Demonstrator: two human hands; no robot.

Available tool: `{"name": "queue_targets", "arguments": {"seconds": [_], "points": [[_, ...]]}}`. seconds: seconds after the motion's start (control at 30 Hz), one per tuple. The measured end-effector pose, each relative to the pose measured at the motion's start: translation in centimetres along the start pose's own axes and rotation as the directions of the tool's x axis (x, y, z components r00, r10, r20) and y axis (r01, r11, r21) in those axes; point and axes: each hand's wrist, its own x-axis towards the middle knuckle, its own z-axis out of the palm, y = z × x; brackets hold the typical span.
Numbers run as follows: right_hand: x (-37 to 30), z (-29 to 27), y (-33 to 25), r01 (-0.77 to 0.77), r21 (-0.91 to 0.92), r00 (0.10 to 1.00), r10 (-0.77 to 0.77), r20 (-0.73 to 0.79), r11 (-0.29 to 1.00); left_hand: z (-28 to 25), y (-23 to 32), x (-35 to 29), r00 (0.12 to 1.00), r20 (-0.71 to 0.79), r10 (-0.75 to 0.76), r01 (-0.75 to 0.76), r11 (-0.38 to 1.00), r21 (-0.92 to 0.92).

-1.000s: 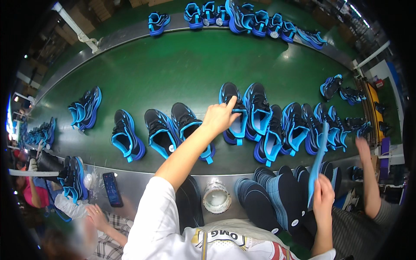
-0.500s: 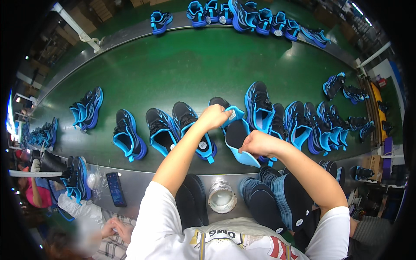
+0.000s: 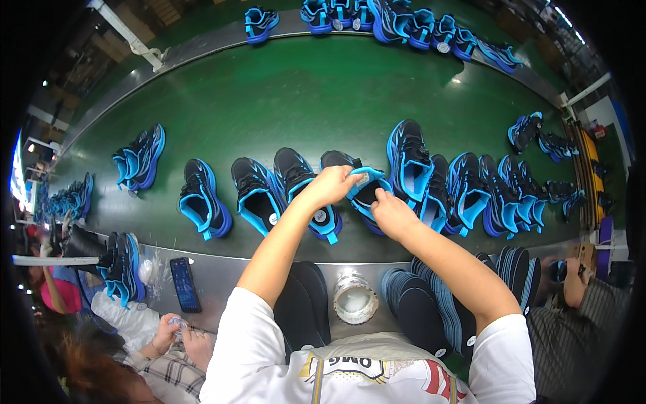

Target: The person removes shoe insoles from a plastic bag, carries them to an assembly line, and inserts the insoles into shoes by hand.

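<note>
In front of me on the green belt lies a black and blue sneaker (image 3: 338, 159), toe pointing away. My left hand (image 3: 334, 184) pinches its tongue, where a pale label shows. My right hand (image 3: 396, 214) is closed, with its fingertips at the right side of the shoe's opening; what they hold is hidden. The inside of the shoe looks dark, and the insole's edge cannot be made out. Beside it on the right stands another sneaker (image 3: 407, 145). To the left is a sneaker (image 3: 294, 166) with a round white sticker inside, partly behind my left forearm.
Stacks of black insoles with blue edges (image 3: 412, 303) lie near my body, right of a white-crusted pot (image 3: 355, 301). More black insoles (image 3: 301, 303) lie left of it. A phone (image 3: 184, 285) rests on the metal ledge. Co-workers sit at both sides; sneakers line the far shelf (image 3: 296, 32).
The insole that my right hand held half out of the shoe has gone down into it. My right hand has moved forward to the opening; my left hand stays on the tongue.
</note>
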Motion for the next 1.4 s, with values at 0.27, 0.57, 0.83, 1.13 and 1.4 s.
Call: {"name": "queue_targets", "arguments": {"seconds": [0.27, 0.57, 0.83, 1.13, 1.4], "points": [[0.3, -2.3, 0.5, -0.156, -0.032, 0.971, 0.159, 0.181, 0.987, 3.6, 0.4, 0.3, 0.917, -0.375, -0.138, 0.037, 0.964, -0.262], [2.8, 2.2, 1.3, 0.071, -0.087, 0.994, -0.078, -0.081, 0.994, 4.9, -1.6, 0.8, 0.949, -0.297, -0.106, -0.046, 0.884, -0.466], [4.3, 2.7, 1.3, 0.156, -0.248, 0.945, -0.072, 0.318, 0.956, 4.7, -2.1, 0.1, 0.956, -0.264, -0.13, 0.007, 0.907, -0.422], [4.9, 1.6, 1.4, 0.35, -0.329, 0.785, -0.083, 0.614, 0.877, 4.2, -2.3, 0.4, 0.97, -0.207, -0.126, 0.007, 0.868, -0.497], [4.4, 0.7, 1.8, 0.434, -0.261, 0.78, -0.214, 0.588, 0.862, 4.8, -0.4, -0.1, 0.651, -0.656, 0.381, -0.1, 0.9, 0.424]]}}
